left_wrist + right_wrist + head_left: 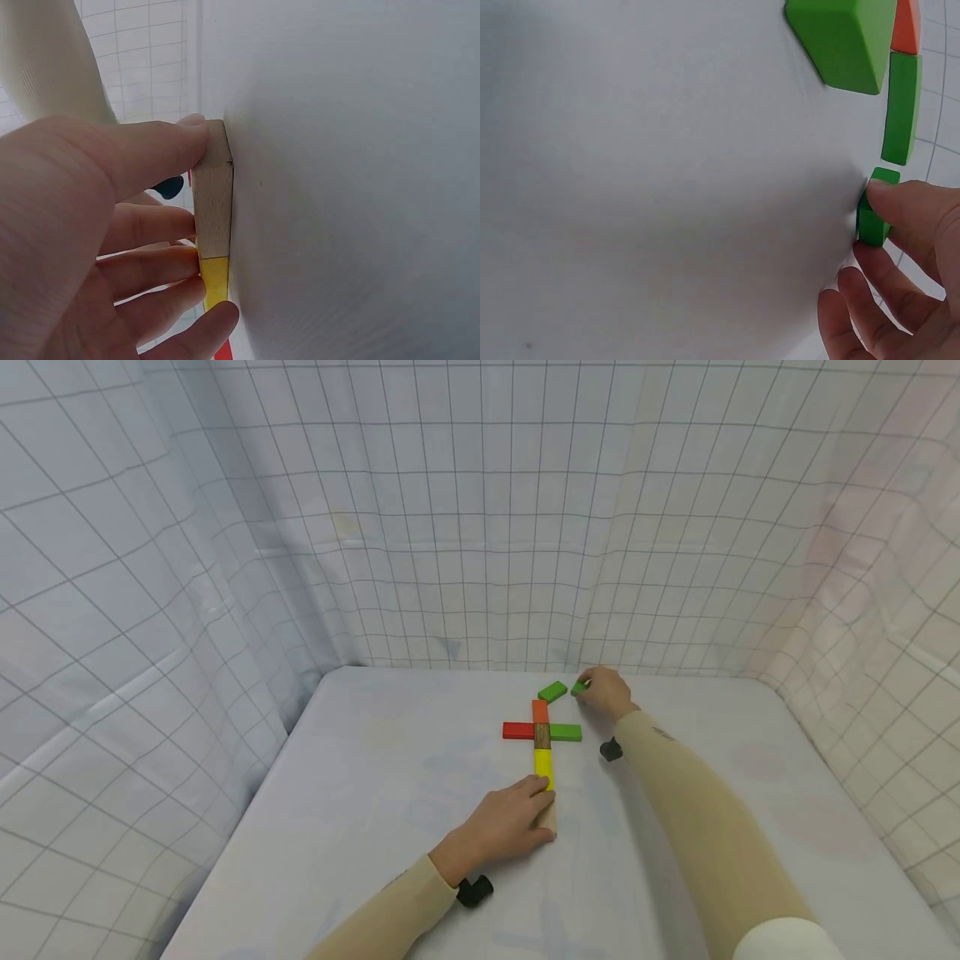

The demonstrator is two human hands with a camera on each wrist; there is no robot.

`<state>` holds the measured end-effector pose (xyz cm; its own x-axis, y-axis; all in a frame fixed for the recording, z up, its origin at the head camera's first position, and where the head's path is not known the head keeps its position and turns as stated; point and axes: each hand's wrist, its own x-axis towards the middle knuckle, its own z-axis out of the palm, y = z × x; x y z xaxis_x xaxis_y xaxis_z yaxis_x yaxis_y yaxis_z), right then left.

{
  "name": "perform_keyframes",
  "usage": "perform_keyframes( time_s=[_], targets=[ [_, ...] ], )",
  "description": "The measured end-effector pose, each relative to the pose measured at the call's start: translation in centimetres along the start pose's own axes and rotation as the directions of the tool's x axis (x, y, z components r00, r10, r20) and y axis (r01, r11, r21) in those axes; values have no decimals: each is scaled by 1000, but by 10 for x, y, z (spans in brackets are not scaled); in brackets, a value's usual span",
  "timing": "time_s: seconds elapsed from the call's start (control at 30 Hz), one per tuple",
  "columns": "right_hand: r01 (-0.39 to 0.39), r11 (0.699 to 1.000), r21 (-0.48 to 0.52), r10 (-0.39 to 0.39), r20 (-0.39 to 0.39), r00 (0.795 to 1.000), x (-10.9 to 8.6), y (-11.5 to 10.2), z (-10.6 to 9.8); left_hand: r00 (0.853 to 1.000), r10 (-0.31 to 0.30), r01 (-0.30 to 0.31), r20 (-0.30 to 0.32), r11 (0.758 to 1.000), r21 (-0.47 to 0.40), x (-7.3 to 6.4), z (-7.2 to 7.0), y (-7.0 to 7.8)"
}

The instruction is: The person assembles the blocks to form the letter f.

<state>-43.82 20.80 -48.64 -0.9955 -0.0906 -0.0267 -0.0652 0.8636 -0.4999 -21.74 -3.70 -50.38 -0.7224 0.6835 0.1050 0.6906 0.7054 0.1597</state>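
Note:
Flat wooden blocks lie on the white table in a cross. A plain wood block (551, 821) forms its near end, followed by a yellow block (543, 762), a dark brown block (542, 737) and an orange block (540, 711). A red block (518, 731) extends left of the brown one, a green block (566, 732) right. Beyond the orange block, another green block (552, 692) lies slanted. My right hand (607, 693) pinches a further green block (871, 226) just right of it. My left hand (504, 823) rests along the column, thumb at the plain block's near end, fingers loosely extended against its side.
The white cloth-covered table (360, 793) meets a grid-patterned curtain (480, 527) behind the blocks, with more curtain at both sides. Small dark devices (476, 891) sit at both wrists. My right forearm (697, 810) reaches across the table's right half.

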Motion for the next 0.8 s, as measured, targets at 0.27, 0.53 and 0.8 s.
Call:
perform_keyframes(
  time_s=[0.27, 0.53, 0.8],
  targets=[
    [-6, 1000, 0, 6, -7, 1000, 0, -2, 4, 1000, 2, -1, 22, 1000, -16, 0, -1, 1],
    [-12, 1000, -9, 12, -27, 1000, -1, -1, 4, 1000, 6, -6, 7, 1000, -11, 0, 1, 1],
    [-8, 1000, 28, 8, -31, 999, 0, -2, 4, 1000, 2, -2, -2, 1000, -9, -1, 2, -1]
  ],
)
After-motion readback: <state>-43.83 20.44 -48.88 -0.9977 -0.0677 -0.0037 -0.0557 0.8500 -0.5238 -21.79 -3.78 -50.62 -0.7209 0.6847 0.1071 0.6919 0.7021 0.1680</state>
